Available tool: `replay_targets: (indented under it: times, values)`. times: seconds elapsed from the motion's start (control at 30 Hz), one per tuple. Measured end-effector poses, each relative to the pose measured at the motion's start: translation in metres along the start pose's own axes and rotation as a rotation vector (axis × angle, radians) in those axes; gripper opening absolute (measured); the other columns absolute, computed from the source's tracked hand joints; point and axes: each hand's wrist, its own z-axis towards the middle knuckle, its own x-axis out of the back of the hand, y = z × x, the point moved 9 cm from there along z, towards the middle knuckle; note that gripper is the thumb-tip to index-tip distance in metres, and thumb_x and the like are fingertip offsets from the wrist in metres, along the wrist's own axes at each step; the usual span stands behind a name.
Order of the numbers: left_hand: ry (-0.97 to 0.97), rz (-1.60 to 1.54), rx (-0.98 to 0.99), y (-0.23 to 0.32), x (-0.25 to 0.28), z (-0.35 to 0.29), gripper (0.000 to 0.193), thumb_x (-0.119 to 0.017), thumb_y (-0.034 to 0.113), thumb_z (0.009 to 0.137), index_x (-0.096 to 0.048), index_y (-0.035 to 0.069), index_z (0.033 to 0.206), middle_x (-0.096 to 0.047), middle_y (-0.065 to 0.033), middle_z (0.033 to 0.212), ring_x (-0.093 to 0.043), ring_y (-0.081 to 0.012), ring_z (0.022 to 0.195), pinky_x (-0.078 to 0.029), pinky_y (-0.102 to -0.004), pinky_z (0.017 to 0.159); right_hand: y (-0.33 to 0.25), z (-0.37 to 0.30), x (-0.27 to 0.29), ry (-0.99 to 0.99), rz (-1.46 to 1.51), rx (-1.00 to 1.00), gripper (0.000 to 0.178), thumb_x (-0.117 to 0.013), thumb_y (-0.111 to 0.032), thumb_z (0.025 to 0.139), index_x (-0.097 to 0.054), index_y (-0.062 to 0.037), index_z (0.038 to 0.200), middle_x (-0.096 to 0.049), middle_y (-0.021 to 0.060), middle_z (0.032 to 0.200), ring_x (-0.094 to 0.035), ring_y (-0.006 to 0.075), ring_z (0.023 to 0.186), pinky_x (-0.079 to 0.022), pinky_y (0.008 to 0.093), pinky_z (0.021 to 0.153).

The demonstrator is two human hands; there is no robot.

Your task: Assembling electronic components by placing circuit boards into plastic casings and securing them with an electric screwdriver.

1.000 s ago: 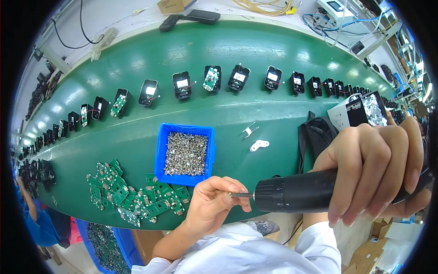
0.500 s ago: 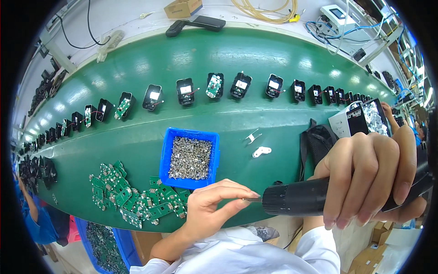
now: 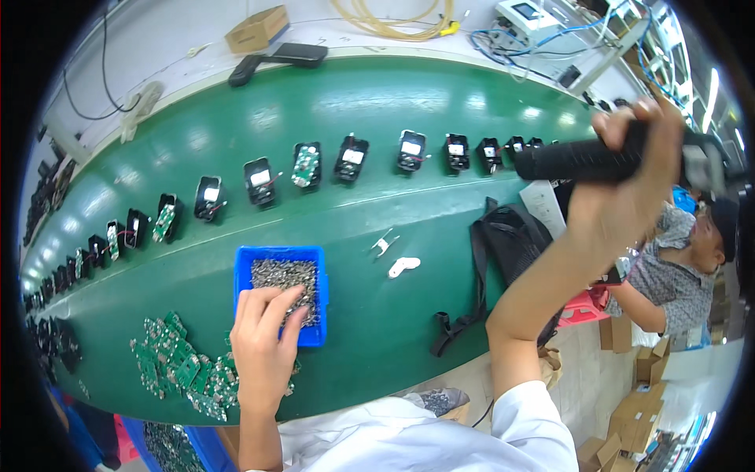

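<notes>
My left hand [image 3: 267,338] reaches over the blue bin [image 3: 320,334], which holds many small metal screws [image 3: 275,273]. Its thumb and forefinger are curved and slightly apart at the surface of the screws, and no piece shows between them. My right hand [image 3: 657,149], raised at the upper right and blurred, is wrapped around a black electric screwdriver [image 3: 578,161] pointing left. Below and left of the bin lies a pile of green circuit boards [image 3: 185,366]. To the bin's right are a thin white bracket-like piece [image 3: 384,243] and a flat white piece [image 3: 403,267].
A row of black device housings [image 3: 259,181] crosses the green table [image 3: 377,212], some with circuit boards inside. A black bag with straps [image 3: 507,244] sits at the right table edge. Another person [image 3: 676,267] is at the right. Cardboard boxes [image 3: 637,413] stand on the floor.
My left hand has left the screwdriver's tip, where it was pinching, and moved left to the screws. My right hand has lifted the screwdriver up and away. The whole view has shifted.
</notes>
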Motion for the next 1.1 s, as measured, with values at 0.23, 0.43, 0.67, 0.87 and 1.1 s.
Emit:
replay_targets:
  times: [0.23, 0.43, 0.67, 0.87, 1.1]
  values:
    - [-0.01, 0.129, -0.038, 0.008, -0.019, 0.002, 0.028, -0.077, 0.0, 0.079, -0.074, 0.007, 0.106, -0.063, -0.0051, 0.095, -0.059, -0.0218, 0.087, -0.05, -0.0356, 0.078, 0.079, 0.013, 0.11, 0.551, -0.461, 0.028, 0.023, -0.081, -0.013, 0.086, -0.065, -0.0044, 0.1, -0.067, 0.0037, 0.081, -0.059, 0.0102, 0.055, -0.048, 0.0217, 0.054]
    - [0.012, 0.059, 0.031, 0.002, -0.025, 0.002, 0.026, -0.076, -0.002, 0.08, -0.073, 0.005, 0.104, -0.064, -0.0058, 0.098, -0.06, -0.0229, 0.087, -0.05, -0.0352, 0.078, 0.124, -0.001, 0.143, 0.65, -0.532, 0.012, 0.021, -0.078, -0.011, 0.087, -0.063, -0.0034, 0.098, -0.066, 0.0043, 0.08, -0.055, 0.0102, 0.053, -0.047, 0.0234, 0.049]
    - [-0.013, 0.061, 0.08, 0.0, -0.029, 0.0, 0.025, -0.076, -0.002, 0.08, -0.073, 0.005, 0.104, -0.064, -0.0063, 0.1, -0.06, -0.0232, 0.087, -0.05, -0.0351, 0.078, 0.144, -0.006, 0.158, 0.622, -0.585, 0.012, 0.02, -0.077, -0.011, 0.088, -0.061, -0.0032, 0.097, -0.064, 0.0047, 0.081, -0.052, 0.0109, 0.05, -0.047, 0.0241, 0.049]
    - [-0.004, 0.054, 0.085, 0.001, -0.03, 0.001, 0.025, -0.075, -0.002, 0.08, -0.072, 0.004, 0.103, -0.065, -0.0065, 0.1, -0.061, -0.0234, 0.087, -0.05, -0.0351, 0.078, 0.151, -0.007, 0.163, 0.621, -0.569, -0.032, 0.02, -0.076, -0.011, 0.089, -0.06, -0.003, 0.097, -0.063, 0.0051, 0.081, -0.052, 0.0115, 0.05, -0.047, 0.0248, 0.048]
    - [-0.003, 0.062, 0.063, 0.003, -0.031, 0.001, 0.025, -0.076, -0.002, 0.08, -0.072, 0.004, 0.104, -0.066, -0.0067, 0.101, -0.061, -0.0237, 0.087, -0.051, -0.0351, 0.079, 0.151, -0.006, 0.164, 0.618, -0.548, -0.042, 0.02, -0.077, -0.011, 0.089, -0.06, -0.0033, 0.096, -0.062, 0.0052, 0.08, -0.051, 0.0117, 0.049, -0.047, 0.0249, 0.049]
